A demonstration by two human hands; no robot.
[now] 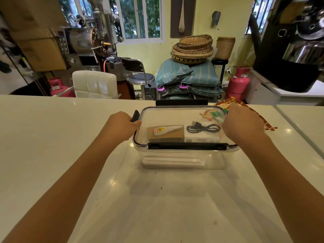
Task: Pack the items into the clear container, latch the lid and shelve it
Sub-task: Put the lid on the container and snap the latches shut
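Observation:
The clear container [184,160] stands on the white counter with its transparent lid [171,114] laid on top. Inside lie a brown card with a white glue tube [166,131], a white box under a coiled black USB cable [204,128], and a green-orange packet [213,114]. My left hand [121,125] grips the black left side latch [135,116], which stands raised. My right hand [243,125] curls over the lid's right end and hides the latch there. The near black latch [187,146] lies folded down; the far latch [181,102] sticks up.
A patterned orange-brown cloth or bag [252,111] lies on the counter just behind my right hand. Beyond the counter's far edge [70,98] are a white chair [95,84], a stool [140,78], sacks, baskets and pink gas cylinders [239,81].

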